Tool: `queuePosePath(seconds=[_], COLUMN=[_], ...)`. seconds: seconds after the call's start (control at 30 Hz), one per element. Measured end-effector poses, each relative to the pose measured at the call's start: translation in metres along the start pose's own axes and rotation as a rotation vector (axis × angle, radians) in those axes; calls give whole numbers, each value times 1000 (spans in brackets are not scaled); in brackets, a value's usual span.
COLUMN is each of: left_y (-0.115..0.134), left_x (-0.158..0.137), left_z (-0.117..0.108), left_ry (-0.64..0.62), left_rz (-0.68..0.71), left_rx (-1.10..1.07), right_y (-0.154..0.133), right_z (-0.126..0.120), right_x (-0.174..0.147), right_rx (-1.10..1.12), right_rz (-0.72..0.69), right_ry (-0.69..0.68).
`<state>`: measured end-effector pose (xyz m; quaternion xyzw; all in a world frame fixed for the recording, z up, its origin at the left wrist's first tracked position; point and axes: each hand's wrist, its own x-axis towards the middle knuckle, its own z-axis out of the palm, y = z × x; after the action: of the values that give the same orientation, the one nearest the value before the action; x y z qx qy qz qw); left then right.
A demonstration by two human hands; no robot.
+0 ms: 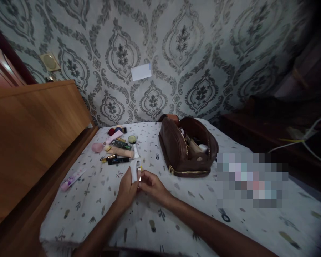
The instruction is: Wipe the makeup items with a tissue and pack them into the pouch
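My left hand (pixel 127 185) is closed round a limp white piece (pixel 134 170) that looks like a tissue or wipe. Close beside it, my right hand (pixel 153 185) has its fingers bent round a small item with a bright, pale face (pixel 139 174); its kind is not clear. Both hands meet over the patterned sheet. Just beyond them lie a black tube (pixel 120 161), a white tube (pixel 136 151), a beige tube (pixel 120 151) and a dark green bottle (pixel 121 144). A small round jar (pixel 132 139) stands behind these.
Right of my hands stands a brown toiletry bag (pixel 176 150), unzipped, with cosmetics inside. A pink sponge (pixel 97 147) and a pink-and-purple packet (pixel 72 179) lie at left. A wooden board (pixel 37 142) borders the left side, and a patterned wall (pixel 160 46) the back. A blurred patch covers the right.
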<state>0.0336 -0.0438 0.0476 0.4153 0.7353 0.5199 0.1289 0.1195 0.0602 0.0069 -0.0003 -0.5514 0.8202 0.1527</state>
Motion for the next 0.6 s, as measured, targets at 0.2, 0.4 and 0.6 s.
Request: queuePosePath(seconds=[0.2,0.4,0.6], left_y=[-13,-23,-32], left_x=[-9,-13,-13], left_z=[0,0,-4], left_ry=[-78,-42,28], left_rz=[205,407,434], left_rx=[157,353,319], right_y=[-7,-14,-24], right_z=[1,-2,1], right_x=[1,2,0], right_rx=[53,127,13], right_rz=[-4,14,45], right_ry=[210,227,268])
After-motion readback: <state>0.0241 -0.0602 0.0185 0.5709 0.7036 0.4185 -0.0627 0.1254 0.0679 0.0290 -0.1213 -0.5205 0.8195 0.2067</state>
